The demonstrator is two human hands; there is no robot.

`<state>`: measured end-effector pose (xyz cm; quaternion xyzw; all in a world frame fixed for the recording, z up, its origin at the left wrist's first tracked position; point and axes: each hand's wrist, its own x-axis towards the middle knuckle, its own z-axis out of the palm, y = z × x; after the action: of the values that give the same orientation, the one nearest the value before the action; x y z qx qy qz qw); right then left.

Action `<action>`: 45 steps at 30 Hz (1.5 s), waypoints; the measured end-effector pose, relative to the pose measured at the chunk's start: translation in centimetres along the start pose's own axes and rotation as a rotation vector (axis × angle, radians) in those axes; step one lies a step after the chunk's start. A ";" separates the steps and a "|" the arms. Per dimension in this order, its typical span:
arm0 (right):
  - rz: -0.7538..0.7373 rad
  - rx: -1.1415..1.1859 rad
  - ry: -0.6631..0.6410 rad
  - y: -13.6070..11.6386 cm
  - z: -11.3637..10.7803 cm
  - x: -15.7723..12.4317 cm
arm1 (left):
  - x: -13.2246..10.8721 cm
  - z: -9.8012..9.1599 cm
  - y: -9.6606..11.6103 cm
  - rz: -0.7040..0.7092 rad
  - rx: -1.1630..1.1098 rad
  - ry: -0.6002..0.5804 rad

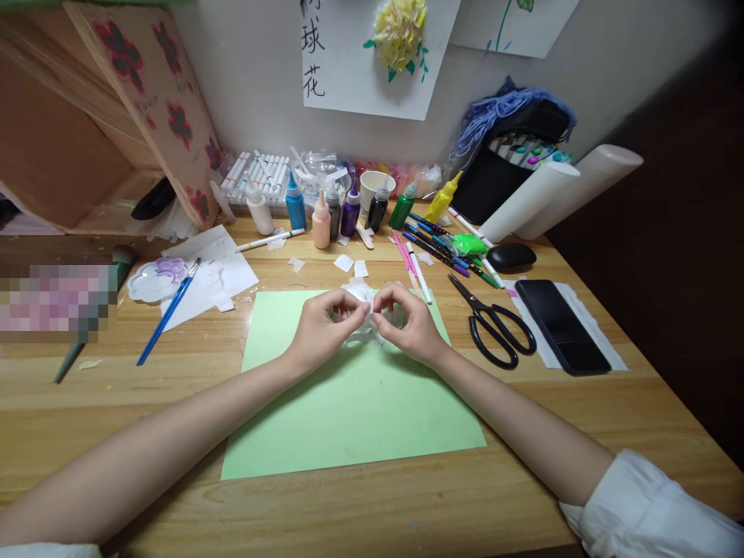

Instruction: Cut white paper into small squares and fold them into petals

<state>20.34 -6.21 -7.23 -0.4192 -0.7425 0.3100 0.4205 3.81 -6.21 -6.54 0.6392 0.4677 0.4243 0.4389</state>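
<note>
Above the far part of a light green sheet of paper [349, 411], my two hands meet fingertip to fingertip. My left hand [325, 325] is closed in a pinch on a small piece of white paper [370, 308]. The same piece is pinched from the other side by my right hand [412, 322]. It is mostly covered by the fingers, so its shape is hard to make out. More white scraps [359, 290] show just behind the fingers, and something whitish and translucent lies under them on the green sheet.
Black-handled scissors [500, 325] and a phone [561, 325] lie to the right. Several paint bottles [321, 221] stand along the back, near a paper cup [377, 186] and pens [442, 244]. At left are a paint palette [152, 283] and a blue paintbrush [170, 311].
</note>
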 end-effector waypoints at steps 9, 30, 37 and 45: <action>0.014 0.001 -0.002 0.1 0.0 0.0 | -0.1 0.0 0.1 -0.011 -0.002 -0.010; 0.064 0.098 -0.010 0.6 0.0 0.0 | 0.0 0.0 0.2 0.012 -0.005 -0.033; 0.077 0.102 -0.004 0.8 0.0 -0.1 | 0.0 0.1 0.1 0.017 0.003 -0.057; 0.080 0.106 -0.002 0.7 0.1 0.0 | 0.0 0.1 0.1 0.011 0.006 -0.060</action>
<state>20.55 -5.94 -7.83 -0.4256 -0.7081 0.3658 0.4286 3.93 -6.24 -6.48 0.6556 0.4521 0.4057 0.4485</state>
